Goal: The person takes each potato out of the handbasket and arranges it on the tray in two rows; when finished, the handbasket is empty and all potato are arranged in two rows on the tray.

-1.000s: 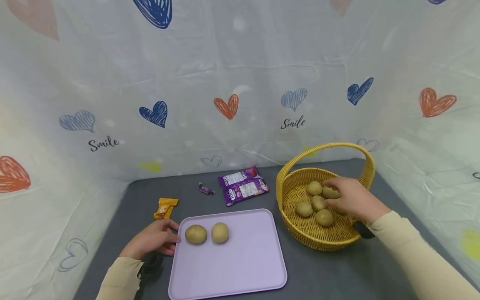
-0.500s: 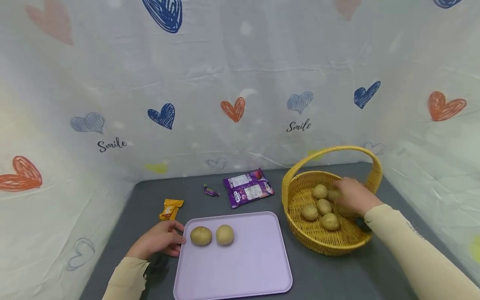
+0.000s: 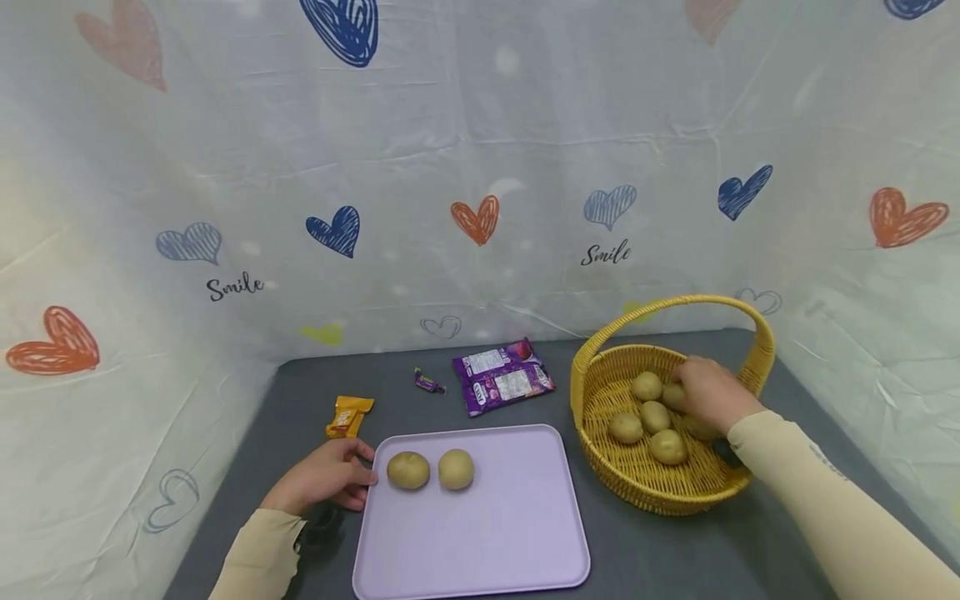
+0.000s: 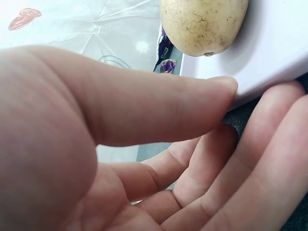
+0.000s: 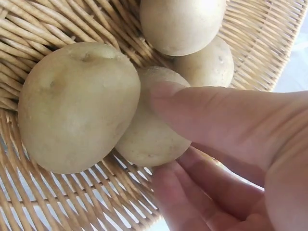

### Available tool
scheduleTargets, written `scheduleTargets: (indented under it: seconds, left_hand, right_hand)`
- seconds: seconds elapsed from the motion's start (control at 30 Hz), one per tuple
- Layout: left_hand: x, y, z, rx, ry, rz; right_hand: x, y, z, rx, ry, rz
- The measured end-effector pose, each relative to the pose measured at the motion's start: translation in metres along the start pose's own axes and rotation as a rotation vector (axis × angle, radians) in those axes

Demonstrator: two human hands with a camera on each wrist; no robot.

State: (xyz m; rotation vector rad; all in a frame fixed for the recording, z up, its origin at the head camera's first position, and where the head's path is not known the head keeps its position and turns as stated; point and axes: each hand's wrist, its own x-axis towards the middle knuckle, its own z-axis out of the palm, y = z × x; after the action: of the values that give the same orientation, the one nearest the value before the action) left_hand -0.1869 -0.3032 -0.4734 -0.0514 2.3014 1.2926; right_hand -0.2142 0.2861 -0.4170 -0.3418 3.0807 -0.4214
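Observation:
My right hand (image 3: 716,393) reaches into the yellow wicker basket (image 3: 652,493). In the right wrist view, its thumb lies on one side of a potato (image 5: 156,127) and its fingers on the other, gripping it among other potatoes. A larger potato (image 5: 79,108) sits beside that one. My left hand (image 3: 326,477) holds the left edge of the lilac tray (image 3: 472,542); the left wrist view shows the thumb tip (image 4: 226,86) at the rim and the fingers curled along its outer side. Two potatoes lie on the tray, an oval one (image 3: 408,471) and a rounder one (image 3: 456,469).
Behind the tray lie an orange wrapped snack (image 3: 348,417), a small purple candy (image 3: 429,382) and a purple packet (image 3: 502,377). The basket handle (image 3: 678,302) arches over the basket. A heart-printed curtain (image 3: 412,125) encloses the back and sides of the dark table (image 3: 292,400).
My right hand has lowered deeper into the basket and its fingers have closed round a potato. The whole view has shifted slightly. My left hand stays at the tray's edge.

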Motion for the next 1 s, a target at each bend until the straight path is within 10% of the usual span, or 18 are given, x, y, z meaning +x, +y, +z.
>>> scheduleTargets:
  seconds: [0.6, 1.0]
  left_hand:
    - [-0.003, 0.001, 0.0, -0.011, -0.001, 0.018]
    - [0.0, -0.001, 0.001, -0.01, -0.005, 0.019]
  right_hand:
    - [-0.004, -0.002, -0.005, 0.067, 0.005, -0.015]
    - [-0.049, -0.047, -0.022, 0.158, 0.191, -0.087]
